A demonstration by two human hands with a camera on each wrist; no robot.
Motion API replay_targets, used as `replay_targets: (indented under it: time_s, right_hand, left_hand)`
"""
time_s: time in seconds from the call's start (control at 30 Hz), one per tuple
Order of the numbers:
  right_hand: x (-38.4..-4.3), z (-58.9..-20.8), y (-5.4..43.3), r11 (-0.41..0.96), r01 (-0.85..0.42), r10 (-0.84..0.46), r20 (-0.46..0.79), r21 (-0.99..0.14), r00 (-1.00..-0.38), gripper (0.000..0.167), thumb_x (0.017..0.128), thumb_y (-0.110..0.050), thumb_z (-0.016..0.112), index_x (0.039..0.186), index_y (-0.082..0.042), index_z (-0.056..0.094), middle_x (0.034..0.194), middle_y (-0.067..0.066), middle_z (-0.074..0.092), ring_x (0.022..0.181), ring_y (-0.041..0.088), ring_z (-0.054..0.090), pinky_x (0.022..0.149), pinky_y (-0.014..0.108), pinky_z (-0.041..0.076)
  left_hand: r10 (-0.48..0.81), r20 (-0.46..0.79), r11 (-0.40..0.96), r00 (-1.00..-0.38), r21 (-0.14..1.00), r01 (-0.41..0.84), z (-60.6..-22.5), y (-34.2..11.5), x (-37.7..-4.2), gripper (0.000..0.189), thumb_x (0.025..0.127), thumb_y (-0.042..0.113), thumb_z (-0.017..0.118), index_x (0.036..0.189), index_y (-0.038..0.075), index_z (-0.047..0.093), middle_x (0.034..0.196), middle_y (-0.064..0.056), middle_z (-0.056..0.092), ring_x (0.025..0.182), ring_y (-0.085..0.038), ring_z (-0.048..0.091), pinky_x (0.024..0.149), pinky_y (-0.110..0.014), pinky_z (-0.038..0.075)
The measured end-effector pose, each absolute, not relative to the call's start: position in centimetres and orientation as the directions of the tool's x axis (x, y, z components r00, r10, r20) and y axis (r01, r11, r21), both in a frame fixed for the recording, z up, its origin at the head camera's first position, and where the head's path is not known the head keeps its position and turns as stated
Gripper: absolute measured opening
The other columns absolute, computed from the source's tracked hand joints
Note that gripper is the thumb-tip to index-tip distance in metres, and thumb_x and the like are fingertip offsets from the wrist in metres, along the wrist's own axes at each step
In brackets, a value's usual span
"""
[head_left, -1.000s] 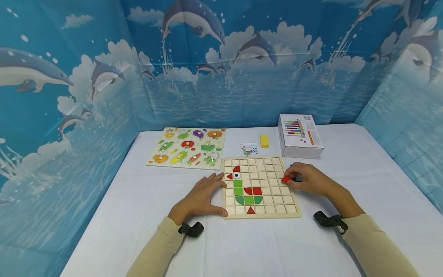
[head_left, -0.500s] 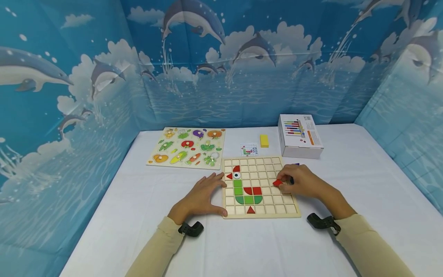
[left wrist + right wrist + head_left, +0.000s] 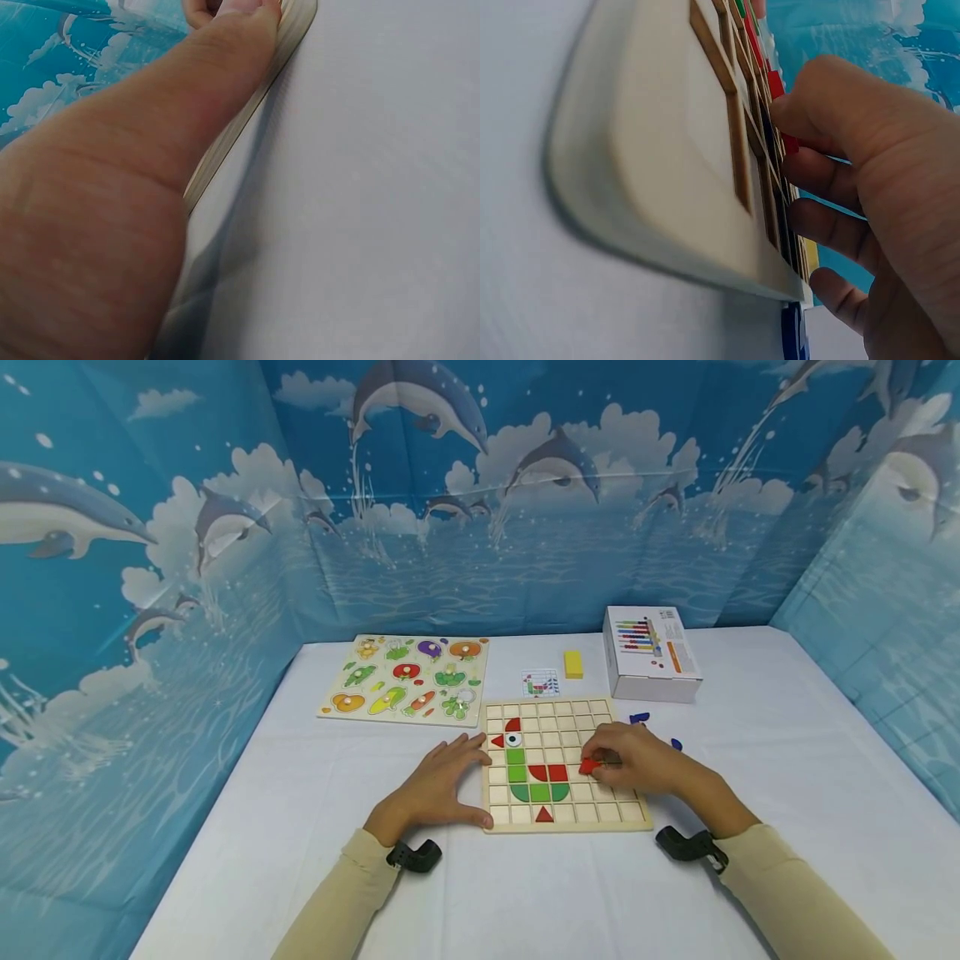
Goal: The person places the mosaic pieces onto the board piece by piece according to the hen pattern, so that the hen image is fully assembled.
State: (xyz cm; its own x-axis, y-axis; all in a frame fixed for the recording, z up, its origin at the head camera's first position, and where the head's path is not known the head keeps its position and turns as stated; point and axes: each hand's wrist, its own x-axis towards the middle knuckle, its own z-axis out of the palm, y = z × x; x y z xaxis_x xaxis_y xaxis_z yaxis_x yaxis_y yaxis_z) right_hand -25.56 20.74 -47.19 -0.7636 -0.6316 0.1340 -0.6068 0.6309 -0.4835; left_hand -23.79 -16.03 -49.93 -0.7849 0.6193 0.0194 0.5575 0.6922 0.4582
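Right hand [image 3: 637, 758] pinches a red piece [image 3: 588, 766] over the right half of the grid board [image 3: 566, 829]; cannot tell whether piece and board touch. Left hand [image 3: 438, 785] lies relaxed, fingers spread, at the board's left edge, thumb touching the near left corner. Blue pieces [image 3: 639, 718] lie right of the board, picture card [image 3: 540, 682] beyond its far edge.

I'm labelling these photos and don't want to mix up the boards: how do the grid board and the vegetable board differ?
The grid board is divided into square cells; the vegetable board shows coloured vegetable pictures without a grid. In the head view, the grid board lies nearer, the vegetable board farther back. Both are pale and lie flat on the white table.
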Motion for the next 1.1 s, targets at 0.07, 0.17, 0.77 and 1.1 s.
replay_targets:
  time_s: [0.07,0.17,0.77,1.1]
  right_hand:
    - [-25.5,-47.1,20.5,0.622,-0.626,-0.646,0.144,-0.470,-0.750,0.025,0.085,-0.009,0.077,0.108,-0.020,0.074,0.101,-0.014,0.063,0.095,0.011,0.054,0.086,0.036,0.053]
    - [-25.5,-47.0,20.3,0.603,-0.650,-0.666,0.158,-0.462,-0.729,0.027,0.084,-0.006,0.075,0.107,-0.020,0.075,0.101,-0.013,0.064,0.095,0.011,0.054,0.086,0.037,0.052]
    - [-25.7,-47.1,19.6,0.613,-0.604,-0.665,0.079,-0.510,-0.742,0.035,0.083,-0.002,0.072,0.112,-0.022,0.074,0.102,-0.011,0.063,0.095,0.014,0.053,0.082,0.035,0.051]
    - [-25.7,-47.2,19.9,0.617,-0.560,-0.640,0.062,-0.553,-0.766,0.025,0.084,-0.004,0.075,0.102,-0.021,0.071,0.102,-0.008,0.062,0.094,0.014,0.056,0.086,0.033,0.054]
  left_hand:
    - [0.617,0.018,0.693,-0.787,0.461,0.554,-49.9,-16.0,-23.8,0.088,0.069,0.075,0.077,0.137,0.027,0.050,0.167,0.005,0.021,0.153,-0.021,0.012,0.122,-0.044,0.008]
    - [0.616,0.018,0.693,-0.788,0.464,0.552,-49.8,-16.0,-23.7,0.087,0.069,0.074,0.078,0.137,0.027,0.051,0.167,0.004,0.022,0.153,-0.021,0.012,0.122,-0.043,0.008]
    - [0.615,0.005,0.701,-0.789,0.455,0.549,-49.8,-16.0,-23.7,0.088,0.069,0.076,0.076,0.137,0.028,0.050,0.167,0.005,0.020,0.153,-0.020,0.011,0.122,-0.044,0.009]
    - [0.622,0.013,0.693,-0.783,0.456,0.559,-50.0,-16.0,-23.8,0.088,0.070,0.076,0.076,0.139,0.028,0.050,0.167,0.005,0.020,0.153,-0.020,0.011,0.122,-0.045,0.009]
